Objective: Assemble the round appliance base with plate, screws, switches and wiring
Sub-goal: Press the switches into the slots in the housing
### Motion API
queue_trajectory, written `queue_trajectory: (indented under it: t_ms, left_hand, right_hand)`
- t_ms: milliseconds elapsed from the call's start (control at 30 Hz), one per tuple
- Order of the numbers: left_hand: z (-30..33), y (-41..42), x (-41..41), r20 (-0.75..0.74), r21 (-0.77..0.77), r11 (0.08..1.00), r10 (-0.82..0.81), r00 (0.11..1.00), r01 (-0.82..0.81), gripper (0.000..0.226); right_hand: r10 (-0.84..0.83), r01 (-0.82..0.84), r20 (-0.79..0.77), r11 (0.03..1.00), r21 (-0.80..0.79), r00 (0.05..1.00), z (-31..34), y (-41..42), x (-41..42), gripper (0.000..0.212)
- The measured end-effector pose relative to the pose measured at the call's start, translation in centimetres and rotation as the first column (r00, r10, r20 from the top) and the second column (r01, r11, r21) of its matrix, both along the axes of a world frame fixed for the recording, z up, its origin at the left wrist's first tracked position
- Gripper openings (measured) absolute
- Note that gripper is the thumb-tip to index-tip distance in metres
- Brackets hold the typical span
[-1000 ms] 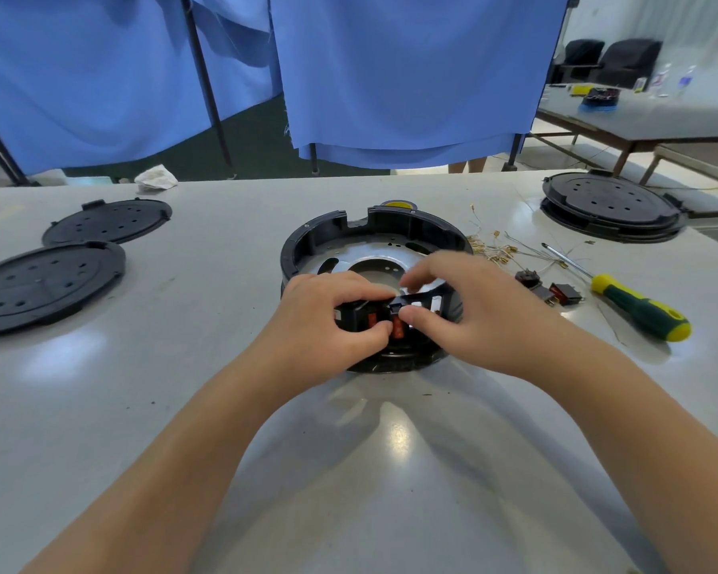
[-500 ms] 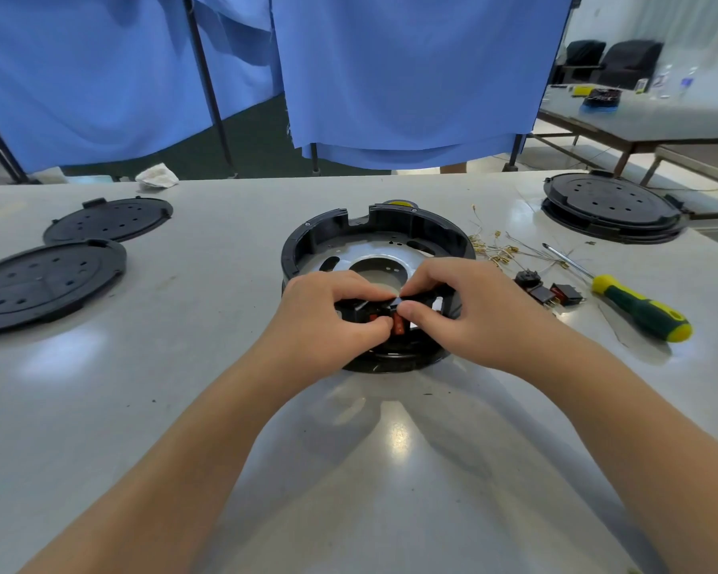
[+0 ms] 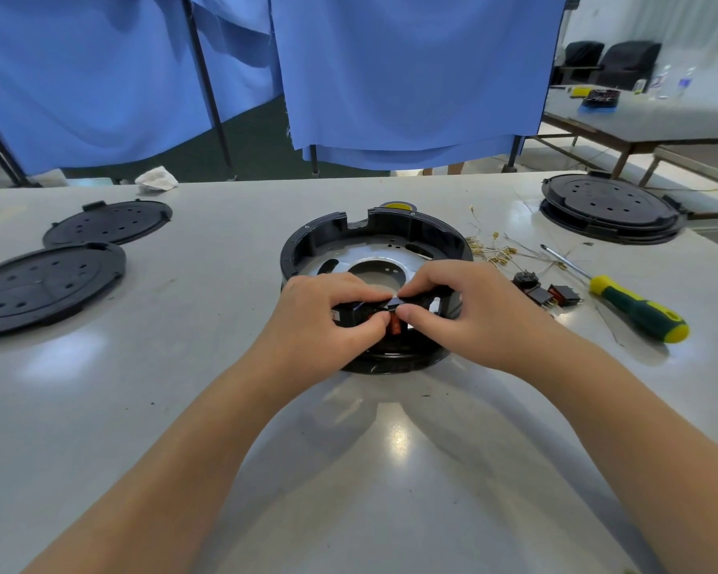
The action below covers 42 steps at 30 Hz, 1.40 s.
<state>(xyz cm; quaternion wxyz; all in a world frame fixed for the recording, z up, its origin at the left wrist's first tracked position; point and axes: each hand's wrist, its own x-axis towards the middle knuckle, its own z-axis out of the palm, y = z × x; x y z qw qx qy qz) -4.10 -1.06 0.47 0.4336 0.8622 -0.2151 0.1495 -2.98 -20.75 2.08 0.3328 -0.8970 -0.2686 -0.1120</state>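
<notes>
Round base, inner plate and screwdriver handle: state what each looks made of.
Round base: black moulded plastic, matte, by its ribbed, notched wall. Inner plate: likely sheet metal, pale and shiny with punched holes. Screwdriver handle: green and yellow, probably plastic or rubber grip; the look leaves it open.

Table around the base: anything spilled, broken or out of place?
Nothing looks broken. The thin wires lie in a loose tangle right of the base, beside three loose switches and the screwdriver: untidy, not damaged.

base (image 3: pixel 374 234) near wall — hidden by both hands | switch (image 3: pixel 394 323) — mostly covered | left black cover (image 3: pixel 38 287) — cut off
</notes>
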Motion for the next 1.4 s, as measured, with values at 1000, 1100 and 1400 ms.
queue_trajectory:
  t_ms: [1000, 1100, 1400]
  left_hand:
    - [0.2, -0.9, -0.5, -0.006, 0.047, 0.994, 0.103, 0.995, -0.102, 0.027]
    - [0.2, -0.8, -0.5, 0.013, 0.058, 0.993, 0.101, 0.995, -0.102, 0.028]
    - [0.0, -0.1, 0.0, 0.007, 0.045, 0.999, 0.030, 1.000, -0.030, 0.022]
  right_hand:
    - [-0.003, 0.008, 0.062, 0.996, -0.085, 0.998, -0.4, 0.1, 0.3, 0.019]
    - [0.011, -0.008, 0.033, 0.996, -0.089, 0.999, -0.2, 0.0, 0.4, 0.020]
    - [0.007, -0.005, 0.035, 0.997, -0.075, 0.999, -0.2, 0.0, 0.3, 0.019]
